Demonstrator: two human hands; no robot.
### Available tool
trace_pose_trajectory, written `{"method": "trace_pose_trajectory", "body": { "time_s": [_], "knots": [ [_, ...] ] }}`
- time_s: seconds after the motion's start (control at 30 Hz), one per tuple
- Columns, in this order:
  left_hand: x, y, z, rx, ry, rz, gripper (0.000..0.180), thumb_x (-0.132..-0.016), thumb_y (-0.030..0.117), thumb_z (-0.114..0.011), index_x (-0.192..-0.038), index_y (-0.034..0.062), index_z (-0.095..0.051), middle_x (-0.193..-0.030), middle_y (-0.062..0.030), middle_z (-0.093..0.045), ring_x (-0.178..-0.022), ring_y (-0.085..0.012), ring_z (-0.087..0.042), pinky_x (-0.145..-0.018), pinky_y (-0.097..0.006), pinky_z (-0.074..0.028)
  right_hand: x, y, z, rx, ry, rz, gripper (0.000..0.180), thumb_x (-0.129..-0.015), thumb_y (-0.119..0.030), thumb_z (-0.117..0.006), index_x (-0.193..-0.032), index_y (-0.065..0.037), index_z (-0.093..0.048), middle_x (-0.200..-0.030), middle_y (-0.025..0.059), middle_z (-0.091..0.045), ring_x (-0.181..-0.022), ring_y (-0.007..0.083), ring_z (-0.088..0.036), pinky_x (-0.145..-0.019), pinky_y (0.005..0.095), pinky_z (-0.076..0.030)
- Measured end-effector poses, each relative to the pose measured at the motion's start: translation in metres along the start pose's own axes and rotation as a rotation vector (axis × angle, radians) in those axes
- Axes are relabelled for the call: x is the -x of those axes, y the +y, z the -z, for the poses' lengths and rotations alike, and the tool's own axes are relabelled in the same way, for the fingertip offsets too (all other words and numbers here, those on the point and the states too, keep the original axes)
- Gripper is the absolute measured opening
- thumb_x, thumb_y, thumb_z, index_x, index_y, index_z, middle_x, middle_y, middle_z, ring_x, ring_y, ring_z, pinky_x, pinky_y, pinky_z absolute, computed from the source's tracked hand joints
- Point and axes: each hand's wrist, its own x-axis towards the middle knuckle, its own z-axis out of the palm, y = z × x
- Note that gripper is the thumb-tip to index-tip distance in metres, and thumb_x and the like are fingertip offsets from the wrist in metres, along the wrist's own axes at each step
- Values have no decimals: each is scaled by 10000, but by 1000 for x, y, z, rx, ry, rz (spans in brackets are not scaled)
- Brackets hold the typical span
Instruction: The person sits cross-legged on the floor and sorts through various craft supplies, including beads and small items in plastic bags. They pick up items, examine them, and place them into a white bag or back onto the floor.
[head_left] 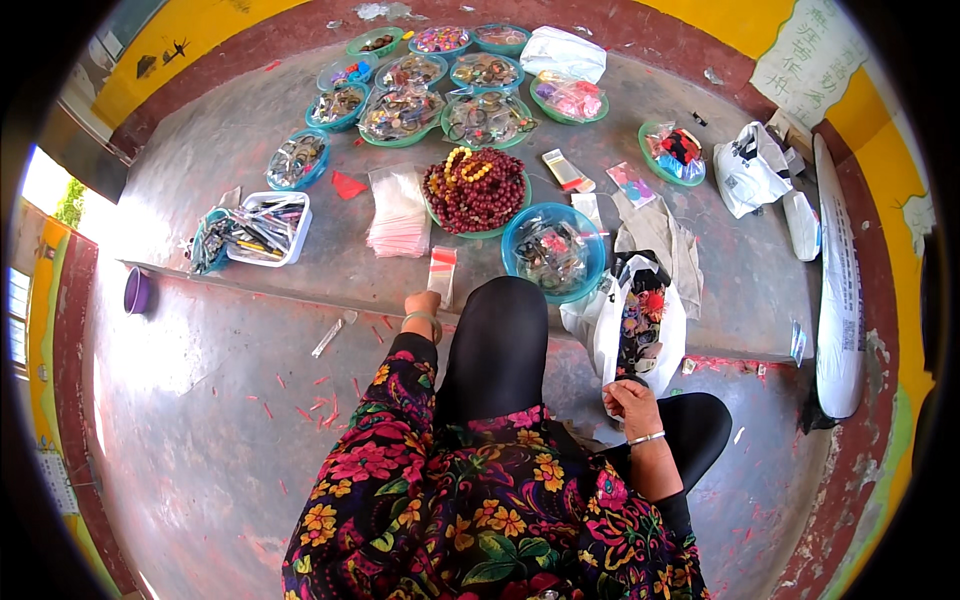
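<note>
My left hand (422,304) is closed at the lower end of a small clear packet with a red part (442,270). Its fingertips are too small to show what they grip. With fingers pinched, my right hand (632,404) holds the near edge of a white plastic bag (672,352). Dark and colourful small accessories (642,318) fill the bag, some with red flowers. A dark item lies right by my right fingertips. Between my hands, past my knee, stands a blue basin (510,262) of small bagged pieces.
Behind are dark red beads (478,195), a stack of clear bags (393,225) and several basins of packaged trinkets (400,115). A white tray of pens (290,258) sits left. The raised ledge ends before my knees (385,318); red scraps litter the lower floor.
</note>
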Motion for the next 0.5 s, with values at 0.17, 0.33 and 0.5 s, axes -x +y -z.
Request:
{"method": "trace_pose_trajectory", "body": {
  "time_s": [0.17, 0.33, 0.5],
  "knots": [
    [-8, -11, -8, -260, -39, -36, 182, -740, 218, -570, -882, 184, -678, -961, -55, -653, -926, -231, -615, -763, -344, -482, -2, 1, 1, 13, 8, 7, 142, -848, -140, -563, -804, -21, -626, -660, 28, -590, -541, 93, -530, -496, 199, -414],
    [0, -31, -5, 28, -70, -85, 177, -710, 141, -563, -849, 73, -648, -843, -124, -644, -814, -264, -621, -695, -339, -474, 1, 0, 0, 15, 1, 3, 155, -837, -160, -577, -817, -22, -645, -661, 21, -600, -559, 76, -532, -515, 192, -403],
    [9, -22, -15, 292, 151, 188, 320, -699, 190, -575, -967, 17, -595, -921, -175, -621, -893, -313, -598, -764, -353, -461, -2, 1, 0, 20, -6, 0, 155, -836, -164, -580, -814, -25, -644, -662, 21, -600, -560, 77, -533, -515, 192, -404]
  ]
}}
